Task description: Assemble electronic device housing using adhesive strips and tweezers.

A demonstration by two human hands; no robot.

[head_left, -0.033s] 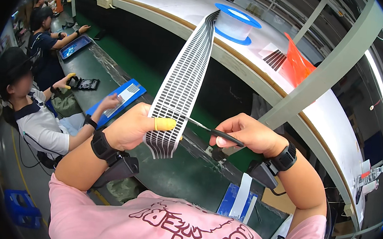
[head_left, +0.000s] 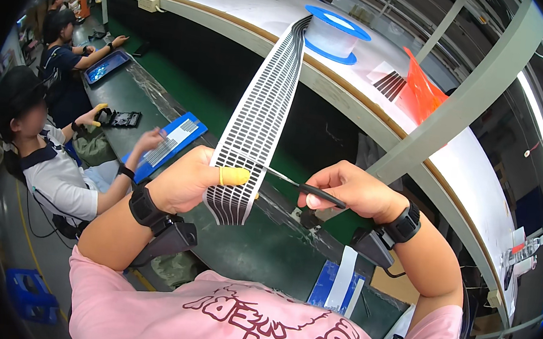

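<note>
A long white strip (head_left: 257, 110) printed with rows of small black rectangles hangs down from a blue-flanged reel (head_left: 336, 36) on the raised shelf. My left hand (head_left: 196, 179), a yellow finger cot on its thumb, pinches the strip near its lower, curled end. From the right, my right hand (head_left: 353, 193) grips black-handled scissors (head_left: 284, 176). Their thin metal blades reach across the strip just above my left thumb. Whether the blades are closed is too fine to tell.
A white shelf (head_left: 397, 64) with a wooden edge runs above the dark green bench (head_left: 231, 256); a grey post (head_left: 480, 78) slants at right. Orange plastic (head_left: 421, 86) lies on the shelf. At left, a co-worker's hand (head_left: 151, 139) is over a blue board (head_left: 188, 130). Another blue board (head_left: 323, 284) lies near me.
The co-worker's hand at the blue board has shifted slightly up and left and looks blurred. My hands, the strip and the scissors are practically still.
</note>
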